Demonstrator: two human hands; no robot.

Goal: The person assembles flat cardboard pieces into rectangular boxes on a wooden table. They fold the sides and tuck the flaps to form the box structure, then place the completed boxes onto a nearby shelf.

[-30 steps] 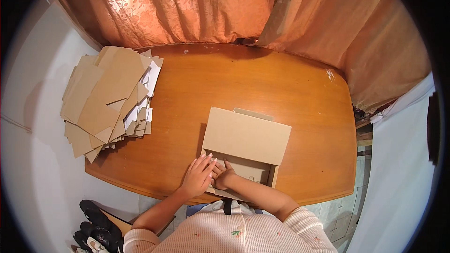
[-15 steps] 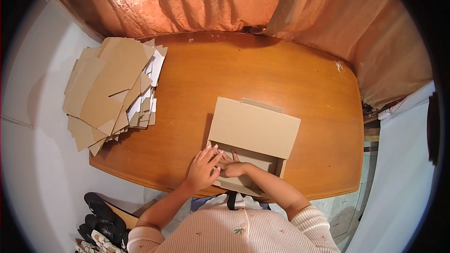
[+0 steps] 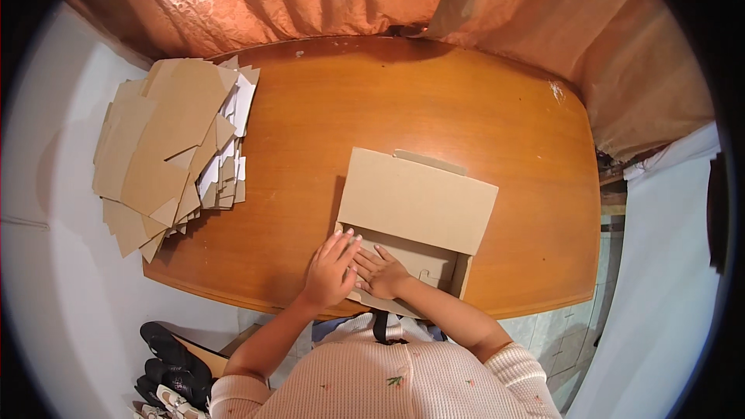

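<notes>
A brown cardboard box (image 3: 416, 200) stands at the near edge of the table, its lid raised and tilted away from me. Against the outside of the box's left wall rests my left hand (image 3: 330, 268), fingers stretched out and fingertips at the wall's top edge. Inside the box, my right hand (image 3: 380, 273) lies with spread fingers against the inner side of that same wall. The wall is between the two hands and mostly hidden by them. A slot and a small tab outline show on the box's floor.
At the far left of the wooden table (image 3: 403, 101) lies a messy stack of flat cardboard blanks (image 3: 155, 140), some with white faces. Orange curtains (image 3: 310, 0) hang along the back edge. Dark and light shoes (image 3: 178, 372) sit on the floor at lower left.
My right hand's fingers have spread out flatter inside the box. The left hand stays at the left wall. The whole view has shifted slightly.
</notes>
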